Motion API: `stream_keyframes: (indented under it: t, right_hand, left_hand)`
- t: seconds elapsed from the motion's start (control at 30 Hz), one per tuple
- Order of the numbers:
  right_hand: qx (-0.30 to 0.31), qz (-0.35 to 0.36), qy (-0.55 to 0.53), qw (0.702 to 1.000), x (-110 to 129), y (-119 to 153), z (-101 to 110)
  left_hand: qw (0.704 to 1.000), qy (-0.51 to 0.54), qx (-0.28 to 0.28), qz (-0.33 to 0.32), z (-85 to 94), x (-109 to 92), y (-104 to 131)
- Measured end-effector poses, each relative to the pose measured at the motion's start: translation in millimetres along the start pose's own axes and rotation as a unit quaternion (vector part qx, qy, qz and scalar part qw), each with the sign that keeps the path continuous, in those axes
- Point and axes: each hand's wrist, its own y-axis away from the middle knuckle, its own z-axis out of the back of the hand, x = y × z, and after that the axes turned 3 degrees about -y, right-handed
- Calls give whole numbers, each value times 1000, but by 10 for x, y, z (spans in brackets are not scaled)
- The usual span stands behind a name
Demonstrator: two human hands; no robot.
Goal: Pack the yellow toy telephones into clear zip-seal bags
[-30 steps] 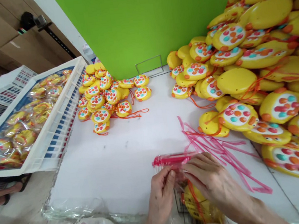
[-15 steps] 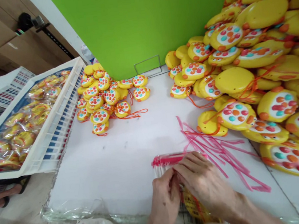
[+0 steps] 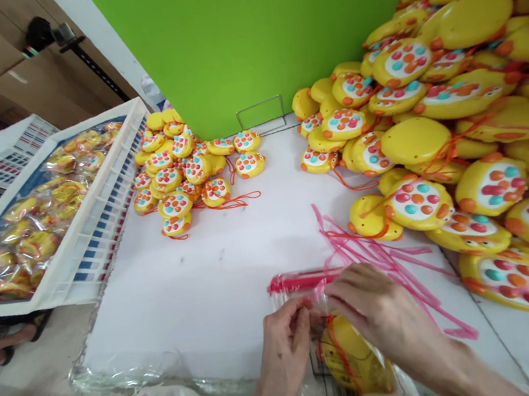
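Note:
At the table's front edge, a clear plastic bag (image 3: pixel 382 351) holds a yellow turtle-like toy (image 3: pixel 350 349) with an orange cord. My left hand (image 3: pixel 285 338) pinches the bag's top edge between thumb and fingers. Just right of it, my right hand (image 3: pixel 371 304) is closed on the same edge, its fingertips partly hidden. Shiny, pinkish film stretches between the two hands. Right behind them lies a stack of clear bags with a red header (image 3: pixel 299 280). Thin pink strips (image 3: pixel 401 271) are scattered beside my right hand.
Many yellow toys (image 3: pixel 413 139) are heaped at the right, and a smaller pile (image 3: pixel 169 178) sits at the back left. A white crate (image 3: pixel 56 280) of bagged toys stands left. Behind the table rises a green panel (image 3: pixel 247 31) with a wire stand (image 3: pixel 259 104) before it.
My hands have moved apart along the bag's edge, the right one shifting rightward. More of the bagged toy and the film between my hands now shows.

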Motion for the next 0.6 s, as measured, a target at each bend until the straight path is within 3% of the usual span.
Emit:
stream_keyframes:
  t: [0.13, 0.33, 0.47, 0.6]
  right_hand:
    - [43, 11, 18, 999, 198, -84, -174]
    - [28, 33, 59, 997, 187, -134, -252]
    - [2, 3, 57, 998, 98, -133, -179]
    - [-59, -46, 66, 995, -203, -38, 82]
  left_hand:
    - [1000, -26, -3, -12, -28, -42, -10]
    - [994, -108, -1, -11, -43, -58, 14]
    - [993, -116, 11, -12, -19, -56, 27]
    - [998, -68, 0, 7, 39, 14, 38]
